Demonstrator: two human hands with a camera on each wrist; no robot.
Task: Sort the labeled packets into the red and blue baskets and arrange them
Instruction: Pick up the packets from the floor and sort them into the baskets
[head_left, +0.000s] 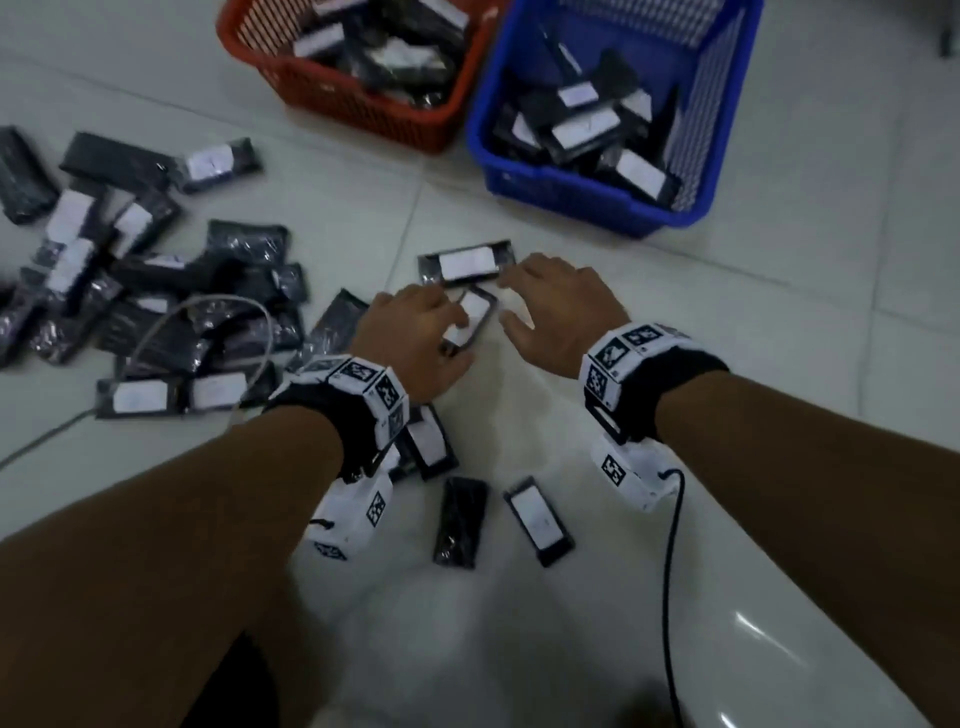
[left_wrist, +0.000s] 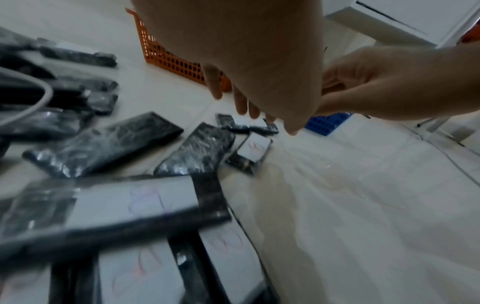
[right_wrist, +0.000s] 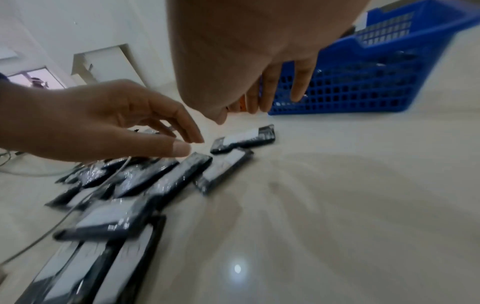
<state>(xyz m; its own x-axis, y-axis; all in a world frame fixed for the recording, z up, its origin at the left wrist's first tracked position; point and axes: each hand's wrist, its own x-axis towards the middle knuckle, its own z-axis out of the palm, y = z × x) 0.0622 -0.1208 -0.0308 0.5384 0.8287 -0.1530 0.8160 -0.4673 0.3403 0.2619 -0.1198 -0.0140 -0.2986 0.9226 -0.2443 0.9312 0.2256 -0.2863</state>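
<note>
light: dim, cool, even in all three views. glare: small bright spot on the floor (right_wrist: 237, 268) in the right wrist view; white highlights on a glossy curved white object (head_left: 769, 631) low in the head view. shadows: soft, faint, under the arms. blur: near packets (left_wrist: 135, 207) smeared in both wrist views; far baskets soft. distortion: strong bending at wrist-view edges.

Floor (head_left: 727, 364): pale glossy tiles with grout lines.
Red basket (head_left: 358, 111) at 12 o'clock, holding packets.
Blue basket (head_left: 571, 200) at 1 o'clock, just beside the red, holding packets.
Heap of black packets (head_left: 156, 291) at 9 to 10 o'clock, a grey cable (head_left: 208, 322) looped across it.
Two labelled packets (head_left: 467, 265) at centre.
Three single packets (head_left: 540, 519) at 6 o'clock.
</note>
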